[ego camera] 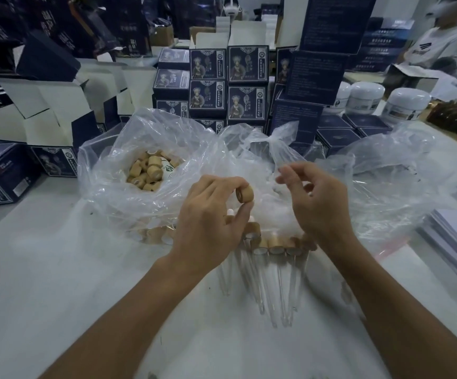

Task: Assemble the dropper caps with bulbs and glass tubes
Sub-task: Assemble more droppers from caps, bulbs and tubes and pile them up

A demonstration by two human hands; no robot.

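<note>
Figure: cap pick-up at a crowded packing table point(57, 269). Places are given relative to the row of assembled droppers point(273, 246).

Nearest the viewer, the glass tubes point(272, 291) of that row point toward the person; they look thin and brittle, so a dropper is better lifted by its cap than by its tube.

Just behind the row, the left hand point(208, 217) pinches one loose wooden cap point(245, 194) between thumb and fingertips, gripping its curved side wall with the open end turned sideways. The cap appears light, rigid and smooth, so a side grip seems secure and leaves the bore free for a bulb.

Behind the row to the right, the right hand point(314, 198) hangs with fingers loosely curled; a small pale object may sit among them, but this cannot be confirmed.

Behind and left, an open plastic bag point(106, 160) holds the spare caps point(146, 173). Its slack film, and that of a second bag point(386, 173) behind and right, could snag a reaching hand.

Farthest back stand stacked printed cartons point(208, 83), with white jars point(366, 97) to their right.
</note>
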